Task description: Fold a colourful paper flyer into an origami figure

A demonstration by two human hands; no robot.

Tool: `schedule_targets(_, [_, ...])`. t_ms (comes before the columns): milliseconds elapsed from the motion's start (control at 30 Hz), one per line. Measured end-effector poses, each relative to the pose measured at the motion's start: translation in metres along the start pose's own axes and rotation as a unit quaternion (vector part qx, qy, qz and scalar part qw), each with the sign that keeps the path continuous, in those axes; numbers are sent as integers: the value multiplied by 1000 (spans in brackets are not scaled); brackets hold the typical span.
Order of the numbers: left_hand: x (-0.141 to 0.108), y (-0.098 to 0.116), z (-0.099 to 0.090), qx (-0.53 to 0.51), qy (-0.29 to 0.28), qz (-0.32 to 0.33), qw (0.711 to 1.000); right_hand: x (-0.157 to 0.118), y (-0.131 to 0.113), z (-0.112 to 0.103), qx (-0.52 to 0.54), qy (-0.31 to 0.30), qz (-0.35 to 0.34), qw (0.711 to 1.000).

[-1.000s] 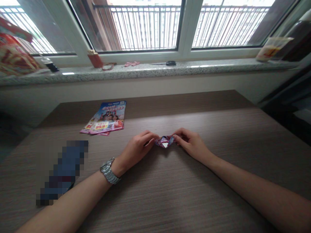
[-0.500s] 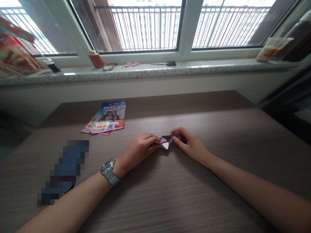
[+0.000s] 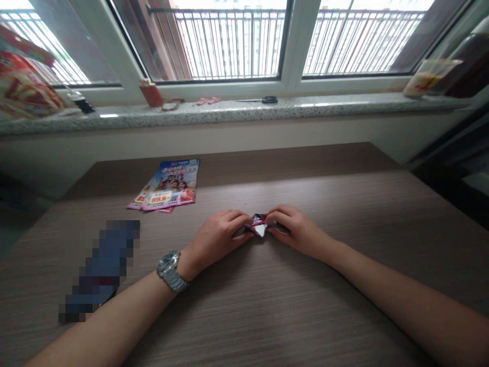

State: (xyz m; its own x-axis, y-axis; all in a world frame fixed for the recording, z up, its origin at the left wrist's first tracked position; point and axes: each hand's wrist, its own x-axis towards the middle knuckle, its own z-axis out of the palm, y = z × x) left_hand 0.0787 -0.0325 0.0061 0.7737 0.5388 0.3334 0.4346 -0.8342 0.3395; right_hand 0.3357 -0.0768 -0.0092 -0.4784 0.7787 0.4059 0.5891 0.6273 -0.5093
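A small piece of folded printed paper, purple and pink with a white patch, is between my two hands just above or on the wooden table. My left hand, below a metal wristwatch, pinches the paper's left side between thumb and fingers. On the opposite side my right hand grips the right edge, its thumb under and its fingers over the fold. Parts of the paper are covered by the fingertips.
Printed flyers lie stacked at the back left of the table. A pixelated dark blue object rests by my left forearm. On the stone windowsill are scissors, a red box and a plastic cup.
My right hand has shifted slightly left and closed in on the paper, whose raised right corner now sits lower under the fingers. The left hand stays almost still.
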Motion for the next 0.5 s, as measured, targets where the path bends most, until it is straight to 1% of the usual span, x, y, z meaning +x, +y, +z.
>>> schedule_targets(167, [-1, 1, -1, 34, -23, 10, 999, -1, -2, 1, -19, -7, -3, 1000])
schedule_targets(367, [-1, 0, 0, 33, -19, 11, 999, -2, -1, 1, -50, -22, -5, 998])
schedule_targets(500, [-1, -1, 0, 27, -9, 10, 1000, -2, 0, 0, -51, -19, -9, 998])
